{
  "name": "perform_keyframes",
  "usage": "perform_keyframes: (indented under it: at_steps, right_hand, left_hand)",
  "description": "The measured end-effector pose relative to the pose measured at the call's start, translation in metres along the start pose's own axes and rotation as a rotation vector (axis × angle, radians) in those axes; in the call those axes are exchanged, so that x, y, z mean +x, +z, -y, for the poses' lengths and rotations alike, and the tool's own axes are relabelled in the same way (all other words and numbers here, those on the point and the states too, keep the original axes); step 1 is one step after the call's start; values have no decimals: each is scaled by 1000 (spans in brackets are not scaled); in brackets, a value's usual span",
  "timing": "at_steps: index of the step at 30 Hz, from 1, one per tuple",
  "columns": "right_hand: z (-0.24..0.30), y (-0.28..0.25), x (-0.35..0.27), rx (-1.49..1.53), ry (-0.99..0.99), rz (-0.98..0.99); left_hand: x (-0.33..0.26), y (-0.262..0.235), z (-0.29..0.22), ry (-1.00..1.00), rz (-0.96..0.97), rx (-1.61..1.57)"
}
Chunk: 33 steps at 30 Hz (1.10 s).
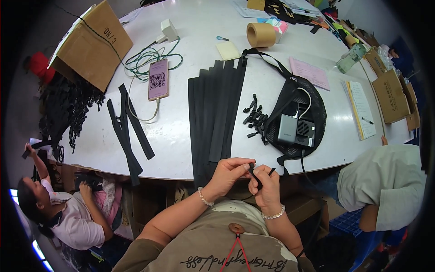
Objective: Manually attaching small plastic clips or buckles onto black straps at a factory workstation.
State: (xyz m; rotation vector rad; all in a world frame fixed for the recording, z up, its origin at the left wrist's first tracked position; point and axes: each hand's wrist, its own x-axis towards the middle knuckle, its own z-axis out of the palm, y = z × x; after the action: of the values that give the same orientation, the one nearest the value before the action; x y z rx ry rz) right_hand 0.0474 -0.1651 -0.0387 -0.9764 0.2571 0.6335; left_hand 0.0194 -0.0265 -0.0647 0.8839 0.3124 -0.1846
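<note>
My left hand [226,176] and my right hand [267,186] meet just in front of the table's near edge. Both pinch a small black piece [254,174] between thumb and fingertips; its exact kind is partly covered by the fingers. A short black end sticks out above my right hand. Flat black zipper-like strips [213,109] lie side by side on the table beyond my left hand, their near ends hanging over the edge. To their right is a loose heap of small black pulls [257,119].
A black mesh bag [319,102] carries a grey power bank [287,127]. On the left lie a charging phone [158,80], crossed black strips [122,136] and a carton [90,45]. A tape roll [261,35], bottle [351,58] and notebook [360,109] stand farther off. People sit at both sides.
</note>
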Motion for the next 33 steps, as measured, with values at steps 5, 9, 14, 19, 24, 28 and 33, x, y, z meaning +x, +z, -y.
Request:
perform_keyframes:
  at_steps: [5,9,14,19,24,28,33]
  right_hand:
    - [0,0,0,-8,-9,16]
    - [1,1,-1,-12,-10,18]
    - [2,-1,0,-95,-44,0]
    - [5,1,0,-90,-20,-3]
    - [2,2,2,-53,-19,-3]
    - [0,0,3,-43,-19,-4]
    - [-1,1,2,-20,-13,-7]
  left_hand:
    - [1,-2,3,23,-7,14]
    - [2,-2,2,32,5,28]
    - [3,0,2,31,-24,14]
    - [5,0,2,32,-37,-49]
    - [4,-3,3,21,6,-57]
    - [4,-4,3,14,3,-58]
    - [4,-4,4,28,6,-28]
